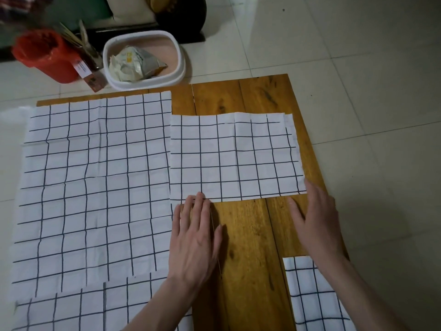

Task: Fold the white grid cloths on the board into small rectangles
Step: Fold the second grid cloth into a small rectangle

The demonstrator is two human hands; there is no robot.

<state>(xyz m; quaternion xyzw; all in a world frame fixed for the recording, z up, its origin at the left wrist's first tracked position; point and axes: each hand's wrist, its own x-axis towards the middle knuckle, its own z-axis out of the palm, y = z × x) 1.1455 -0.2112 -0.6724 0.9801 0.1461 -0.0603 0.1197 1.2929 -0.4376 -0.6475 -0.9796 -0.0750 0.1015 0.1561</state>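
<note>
Two bare forearms reach in from the bottom edge over a flat wooden board of honey-coloured planks (248, 235) that lies on the pale tiled floor (381, 91); the left hand (194, 237) lies palm down with straight fingers, its fingertips touching the near edge of a folded white cloth with a dark grid, rectangular (235, 156); the right hand (315, 218) is likewise flat and relaxed, holding nothing, its fingers pointing up the board just beside that cloth's near right corner, whether touching it I cannot tell; this folded cloth sits on the right half of the board, its far edge showing a second layer slightly offset; to its left a large white grid cloth spread flat (93, 187) covers the board's left part and runs past the left edge onto the floor; its right edge touches the folded cloth; nearer the camera on the left, another white grid cloth (78, 309) lies partly over the large one's near edge; at the lower right, a fourth white grid cloth piece (310, 299) lies partly under the right forearm; beyond the board stand a white oval plastic basin with crumpled packets inside (179, 53) and a red plastic bucket (45, 56).
</note>
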